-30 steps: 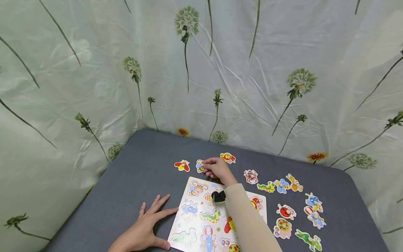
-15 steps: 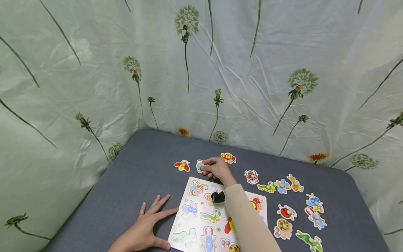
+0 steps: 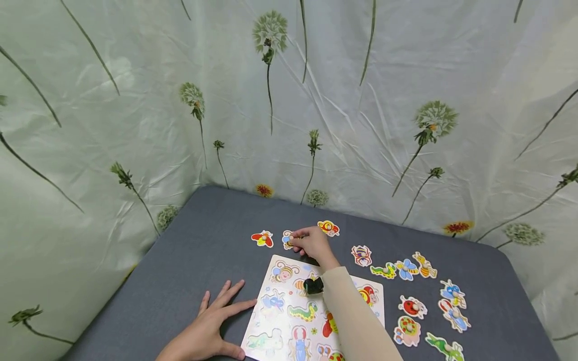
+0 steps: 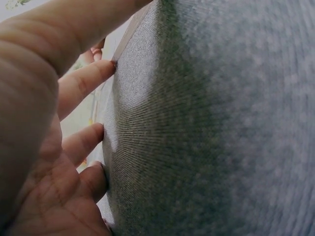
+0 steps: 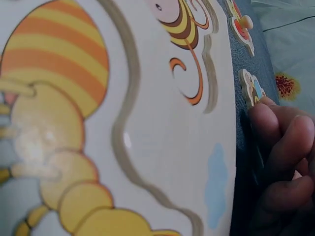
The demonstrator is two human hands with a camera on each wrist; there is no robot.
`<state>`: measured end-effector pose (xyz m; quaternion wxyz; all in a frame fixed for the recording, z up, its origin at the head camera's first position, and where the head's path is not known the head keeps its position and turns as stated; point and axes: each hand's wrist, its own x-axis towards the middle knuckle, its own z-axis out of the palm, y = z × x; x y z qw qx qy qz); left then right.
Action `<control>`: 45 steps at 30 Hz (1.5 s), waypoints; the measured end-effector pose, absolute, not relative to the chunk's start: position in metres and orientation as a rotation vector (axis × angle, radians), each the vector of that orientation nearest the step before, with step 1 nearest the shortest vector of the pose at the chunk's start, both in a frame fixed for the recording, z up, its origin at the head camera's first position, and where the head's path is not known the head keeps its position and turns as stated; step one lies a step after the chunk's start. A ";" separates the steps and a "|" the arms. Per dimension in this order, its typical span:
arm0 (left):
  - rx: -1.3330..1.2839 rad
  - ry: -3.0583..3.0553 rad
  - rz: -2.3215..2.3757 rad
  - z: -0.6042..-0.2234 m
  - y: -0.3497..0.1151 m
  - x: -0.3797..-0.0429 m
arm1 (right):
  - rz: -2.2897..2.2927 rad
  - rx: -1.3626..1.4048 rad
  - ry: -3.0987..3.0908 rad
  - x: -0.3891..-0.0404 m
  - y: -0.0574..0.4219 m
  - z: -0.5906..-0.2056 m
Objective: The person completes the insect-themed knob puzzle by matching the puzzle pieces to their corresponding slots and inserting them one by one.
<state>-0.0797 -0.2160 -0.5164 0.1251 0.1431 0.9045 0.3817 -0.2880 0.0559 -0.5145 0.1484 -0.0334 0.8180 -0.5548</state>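
In the head view my right hand reaches over the puzzle board and pinches the knob of a bee puzzle piece on the table. The right wrist view shows the thumb and fingertips at that bee piece, just past the board's edge; part of it is behind the fingers. My left hand rests on the table with fingers spread, thumb and index fingertip at the board's left edge. Insect pictures fill the board's recesses, partly covered by the right sleeve.
A red-winged bug piece lies left of the bee, a red-and-yellow piece behind the right hand. Right of the board are a spider piece, a caterpillar piece, a ladybug piece and several others. A flowered curtain hangs behind.
Hands and pieces keep nearly the same places; the right hand stays at the bee piece. The whole head view has shifted very slightly.
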 end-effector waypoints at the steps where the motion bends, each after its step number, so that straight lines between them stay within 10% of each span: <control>1: 0.421 2.636 1.112 -0.517 -0.216 -0.079 | -1.600 -0.100 2.352 -0.287 0.057 -0.515; 45: 0.434 2.634 1.124 -0.517 -0.216 -0.077 | -1.578 -0.216 2.509 -0.256 0.075 -0.494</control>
